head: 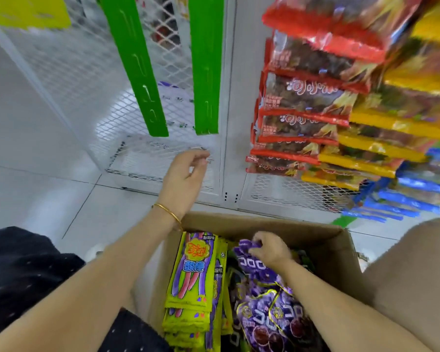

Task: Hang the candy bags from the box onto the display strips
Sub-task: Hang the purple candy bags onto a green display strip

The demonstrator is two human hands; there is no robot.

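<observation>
Reaching into the cardboard box [323,233], your right hand [271,250] has its fingers curled round the top edge of a purple candy bag [254,265], pinching it near the box's far wall. That bag lies on more purple bags [274,313] filling the right side of the box, while a stack of yellow-green candy bags [193,280] stands along its left side. Your left hand [184,177], a gold bangle [169,213] at its wrist, hangs above the floor [36,174] beyond the box's far left corner, fingers loosely bent and holding nothing. Two green display strips [206,72] hang bare on the white mesh rack [87,85] ahead; red, yellow and blue bags [315,97] fill the strips to the right.
</observation>
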